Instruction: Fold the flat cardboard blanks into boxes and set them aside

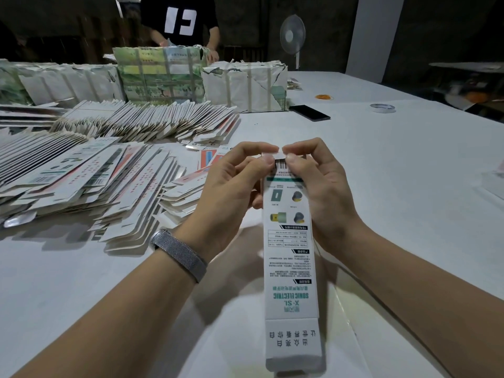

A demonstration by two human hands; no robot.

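Note:
A long white printed box point(290, 268) stretches from my hands toward me, its near flap hanging open at the bottom. My left hand point(231, 186) and my right hand point(319, 184) both grip its far end, thumbs pressing beside the barcode and fingertips pinching the small end flap. Heaps of flat cardboard blanks point(90, 181) lie fanned out on the white table point(395, 186) to the left of my hands, with another row point(152, 121) behind them.
Strapped paper-wrapped bundles point(245, 85) stand at the back, where another person point(180, 25) works. A black phone point(309, 112), a tape roll point(382, 107) and rubber bands point(324, 97) lie on the far right side. A fan point(292, 36) stands behind.

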